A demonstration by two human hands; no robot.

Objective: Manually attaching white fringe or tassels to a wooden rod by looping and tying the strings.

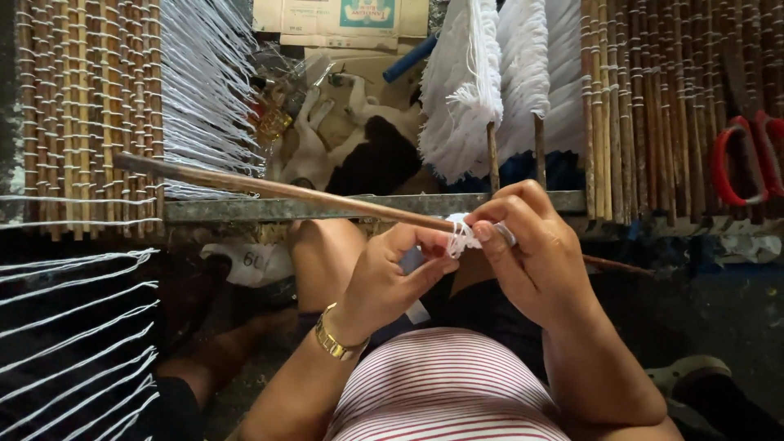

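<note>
Stick [286, 192] across our lap, over the frame [245, 208] | left hand [392, 273] and right hand [531, 253] both pinch white yarn [461, 237] wound on it | risk, we judge: slack pinch lets the wrap unwind or slide.

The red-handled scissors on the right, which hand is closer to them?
Right. The right hand pinches white thread on the stick, nearer the red-handled scissors; the left hand sits farther left.
</note>
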